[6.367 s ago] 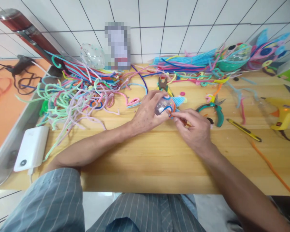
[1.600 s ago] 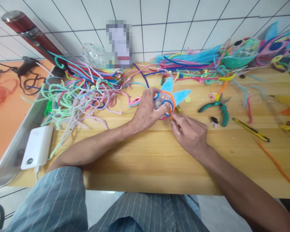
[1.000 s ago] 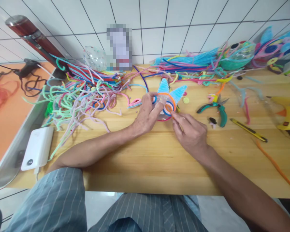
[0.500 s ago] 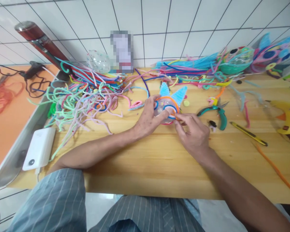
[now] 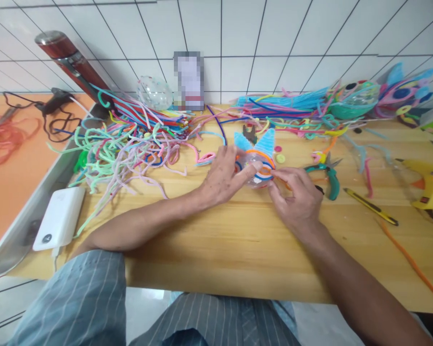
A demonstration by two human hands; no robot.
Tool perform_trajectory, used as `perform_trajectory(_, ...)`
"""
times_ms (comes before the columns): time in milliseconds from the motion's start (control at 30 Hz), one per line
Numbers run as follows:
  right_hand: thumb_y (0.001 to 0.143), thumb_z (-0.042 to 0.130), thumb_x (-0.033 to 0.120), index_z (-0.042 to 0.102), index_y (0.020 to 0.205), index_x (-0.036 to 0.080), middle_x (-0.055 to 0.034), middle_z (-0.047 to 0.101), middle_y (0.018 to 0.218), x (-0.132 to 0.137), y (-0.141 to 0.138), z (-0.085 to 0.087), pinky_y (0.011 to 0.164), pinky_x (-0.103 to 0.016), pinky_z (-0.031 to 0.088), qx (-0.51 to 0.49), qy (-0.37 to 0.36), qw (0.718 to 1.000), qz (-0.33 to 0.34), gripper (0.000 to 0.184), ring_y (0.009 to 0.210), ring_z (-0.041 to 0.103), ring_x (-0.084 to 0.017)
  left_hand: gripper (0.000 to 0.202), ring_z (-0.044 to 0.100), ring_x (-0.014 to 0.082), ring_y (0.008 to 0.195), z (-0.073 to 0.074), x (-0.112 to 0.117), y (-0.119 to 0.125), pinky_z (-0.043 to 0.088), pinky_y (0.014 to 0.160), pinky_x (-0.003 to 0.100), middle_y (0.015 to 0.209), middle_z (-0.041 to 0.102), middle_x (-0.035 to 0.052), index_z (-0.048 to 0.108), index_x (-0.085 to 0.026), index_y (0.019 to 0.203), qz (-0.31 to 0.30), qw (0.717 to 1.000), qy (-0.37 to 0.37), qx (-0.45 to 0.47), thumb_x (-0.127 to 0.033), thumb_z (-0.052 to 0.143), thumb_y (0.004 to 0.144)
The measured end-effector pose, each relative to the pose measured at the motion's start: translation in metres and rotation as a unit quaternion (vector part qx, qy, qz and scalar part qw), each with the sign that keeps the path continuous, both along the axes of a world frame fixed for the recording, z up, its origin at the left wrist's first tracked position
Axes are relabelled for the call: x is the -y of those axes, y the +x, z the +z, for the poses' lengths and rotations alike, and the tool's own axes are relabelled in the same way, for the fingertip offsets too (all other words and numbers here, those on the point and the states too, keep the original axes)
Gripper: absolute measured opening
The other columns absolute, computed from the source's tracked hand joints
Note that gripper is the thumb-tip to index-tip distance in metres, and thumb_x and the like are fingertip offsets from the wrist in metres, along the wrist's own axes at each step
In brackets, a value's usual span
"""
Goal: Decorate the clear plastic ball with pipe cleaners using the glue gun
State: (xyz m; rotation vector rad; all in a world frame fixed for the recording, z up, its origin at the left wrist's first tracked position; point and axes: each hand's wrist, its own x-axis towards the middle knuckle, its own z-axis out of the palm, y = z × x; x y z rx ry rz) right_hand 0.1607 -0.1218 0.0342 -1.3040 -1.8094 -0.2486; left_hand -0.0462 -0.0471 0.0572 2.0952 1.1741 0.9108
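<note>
Clear ball craft (image 5: 257, 162) with orange and blue pipe-cleaner rings and two light-blue fuzzy ears. It sits on the wooden table (image 5: 216, 240) at centre, and its ears point to 12 o'clock, toward the wall.

Left hand (image 5: 223, 175) is at the craft's 9 o'clock. Its fingers are curled round the ball and its thumb is pressed on the ringed front, so it is clamped on. Right hand (image 5: 299, 194) is at 4 o'clock, its fingertips (image 5: 279, 174) pinched together on the ring edge at the ball's side.

- Green-handled pliers (image 5: 328, 174) are just beside the right hand at 3 o'clock.
- Yellow-green disc (image 5: 280, 158) is near the craft at 2 o'clock.
- Yellow utility knife (image 5: 370, 207) and yellow glue gun (image 5: 424, 185) lie further out at 3 o'clock.
- Long orange pipe cleaner (image 5: 411, 262) is at 4 o'clock.
- Tangled pipe-cleaner pile (image 5: 130, 144) is at 9–10 o'clock.
- White power bank (image 5: 59, 218) is on the table's left edge at 8 o'clock.
- Bare clear ball (image 5: 154, 92) is at 11 o'clock by the white tiled wall (image 5: 274, 38).
- Teal basket craft (image 5: 350, 101) is at 1 o'clock.

Versus 6.4 s ago, the ears lay over toward 3 o'clock and now stand toward 12. Versus 0.5 s ago, both hands keep the same grip and the right hand sits slightly more to the craft's side.
</note>
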Motion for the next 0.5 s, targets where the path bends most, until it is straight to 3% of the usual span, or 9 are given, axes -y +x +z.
perform_trajectory(133, 0.096, 0.073, 0.018, 0.076, 0.118, 0.022, -0.0123, 0.080, 0.110, -0.001, 0.000, 0.001, 0.086, -0.039, 0.066, 0.001, 0.007, 1.000, 0.012, 0.022, 0.102, 0.079, -0.026, 0.051, 0.058, 0.0292, 0.104, 0.015, -0.012, -0.010, 0.047, 0.099, 0.048, 0.101, 0.064, 0.0108, 0.072, -0.021, 0.099, 0.000, 0.988, 0.107, -0.107, -0.070, 0.057, 0.101)
perform_trajectory(267, 0.095, 0.076, 0.019, 0.075, 0.120, 0.024, -0.0103, 0.079, 0.112, -0.002, -0.001, 0.001, 0.089, -0.040, 0.065, -0.010, 0.011, 0.999, 0.038, 0.026, 0.103, 0.078, -0.026, 0.055, 0.059, 0.0337, 0.120, 0.027, -0.016, -0.014, 0.042, 0.108, 0.052, 0.123, 0.070, 0.0150, 0.073, -0.020, 0.088, -0.004, 0.977, 0.174, -0.126, -0.070, 0.054, 0.103)
perform_trajectory(367, 0.094, 0.077, 0.018, 0.074, 0.124, 0.025, -0.0107, 0.077, 0.116, -0.003, -0.001, 0.000, 0.093, -0.042, 0.065, -0.020, 0.009, 0.998, 0.064, 0.031, 0.106, 0.077, -0.027, 0.062, 0.064, 0.0307, 0.121, 0.037, -0.017, -0.016, 0.040, 0.115, 0.050, 0.118, 0.075, 0.0130, 0.070, -0.019, 0.084, -0.055, 0.979, 0.151, -0.123, -0.068, 0.042, 0.108)
perform_trajectory(500, 0.092, 0.077, 0.014, 0.074, 0.123, 0.024, -0.0118, 0.076, 0.117, -0.004, -0.001, -0.001, 0.095, -0.042, 0.064, -0.027, 0.003, 0.996, 0.087, 0.032, 0.108, 0.076, -0.027, 0.071, 0.069, 0.0214, 0.089, 0.053, -0.024, -0.023, 0.039, 0.121, 0.048, 0.082, 0.071, 0.0045, 0.066, -0.020, 0.079, -0.103, 0.987, 0.061, -0.109, -0.069, 0.026, 0.111)
